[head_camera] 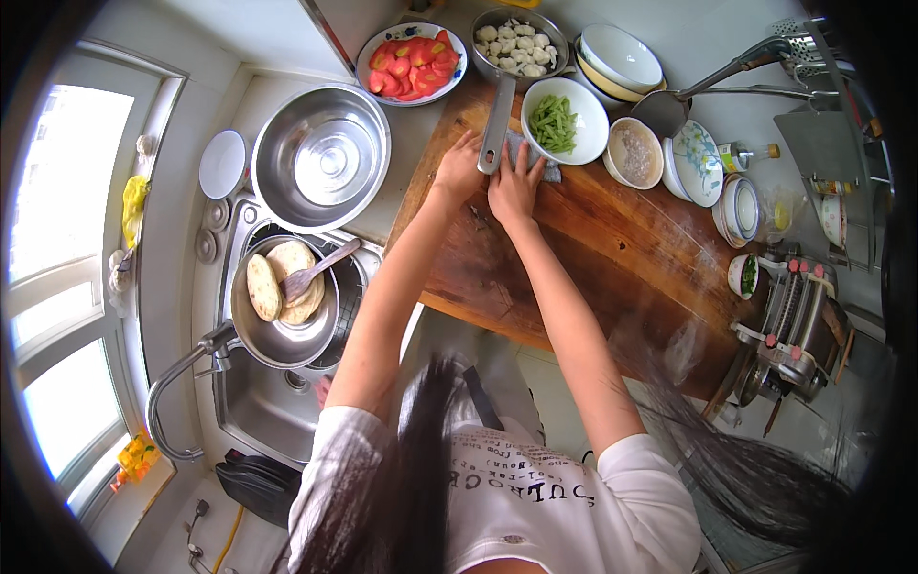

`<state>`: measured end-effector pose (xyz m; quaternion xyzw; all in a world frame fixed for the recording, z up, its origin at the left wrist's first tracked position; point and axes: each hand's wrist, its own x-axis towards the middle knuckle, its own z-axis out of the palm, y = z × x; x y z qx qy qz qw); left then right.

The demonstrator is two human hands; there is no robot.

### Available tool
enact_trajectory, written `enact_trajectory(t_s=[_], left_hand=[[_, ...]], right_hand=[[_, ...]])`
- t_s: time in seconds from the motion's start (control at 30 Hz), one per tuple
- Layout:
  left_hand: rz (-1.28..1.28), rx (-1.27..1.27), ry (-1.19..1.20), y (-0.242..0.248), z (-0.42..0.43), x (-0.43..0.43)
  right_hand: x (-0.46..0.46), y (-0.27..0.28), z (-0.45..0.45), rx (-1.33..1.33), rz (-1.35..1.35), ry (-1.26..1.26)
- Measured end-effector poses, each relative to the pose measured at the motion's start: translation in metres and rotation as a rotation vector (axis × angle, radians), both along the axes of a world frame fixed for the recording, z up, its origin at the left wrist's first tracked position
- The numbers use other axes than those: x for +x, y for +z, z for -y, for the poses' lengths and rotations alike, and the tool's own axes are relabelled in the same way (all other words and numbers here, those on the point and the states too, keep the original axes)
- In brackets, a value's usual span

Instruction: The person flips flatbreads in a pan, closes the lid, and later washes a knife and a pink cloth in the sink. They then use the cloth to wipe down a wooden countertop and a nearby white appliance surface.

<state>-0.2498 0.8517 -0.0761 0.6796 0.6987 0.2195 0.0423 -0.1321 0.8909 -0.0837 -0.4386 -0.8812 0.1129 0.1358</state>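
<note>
Both arms reach forward over a wooden board [574, 251]. My left hand [461, 166] lies on the board just left of the metal handle of a saucepan [497, 129] that holds cauliflower pieces [518, 47]. Its fingers are slightly spread. My right hand [515, 183] rests right of the handle, fingers apart, on or against a folded grey cloth [551, 171]; how firmly it touches the cloth is unclear. A white bowl [594, 115] of cut green vegetable strips stands beyond the cloth. At the upper left, a plate [366, 54] holds sliced red and orange vegetables.
A large steel basin [272, 151] stands left, above a sink [251, 409] with a faucet [168, 373]. Another steel bowl [247, 337] holds flatbreads and a wooden spatula [308, 274]. Stacked bowls [624, 54], a ladle [656, 113] and a pasta machine [796, 316] are on the right.
</note>
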Motion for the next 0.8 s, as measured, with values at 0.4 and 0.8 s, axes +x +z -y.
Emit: enact_trajectory(t_s=[0.4, 0.8], left_hand=[[0.036, 0.024, 0.268, 0.014, 0.168, 0.079], [0.081, -0.008, -0.129, 0.003, 0.167, 0.295]], right_hand=[[0.069, 0.031, 0.094, -0.224, -0.151, 0.565], [0.315, 0.041, 0.141, -0.208, -0.122, 0.139]])
